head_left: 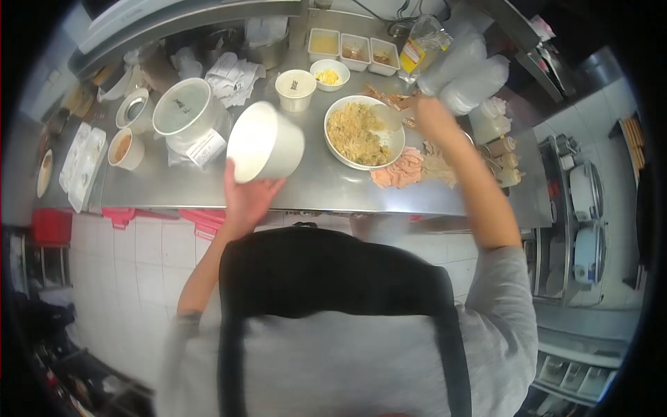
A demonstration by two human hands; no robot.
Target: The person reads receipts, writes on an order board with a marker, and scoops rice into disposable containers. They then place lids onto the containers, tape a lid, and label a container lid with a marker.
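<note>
My left hand (249, 201) grips a large white paper tub (267, 142) by its lower side. The tub is tilted, its mouth facing left and up, and its visible inside is white and bare. To its right stands a white bowl (401, 147) of fried rice (356, 135). My right hand (434, 118) is closed at the bowl's right side, around the handle of what looks like a serving spoon (387, 117), its blade over the rice. The handle is mostly hidden by the hand. A pink cloth (398, 169) lies against the bowl's lower right edge.
Along the back are a lidded tub (296, 90), a small bowl of yellow food (329, 74), sauce trays (324, 44) and a yellow-labelled bag (419, 52). A large lidded container (183, 108) and an egg carton (83, 165) stand left. Squeeze bottles (504, 146) line the right.
</note>
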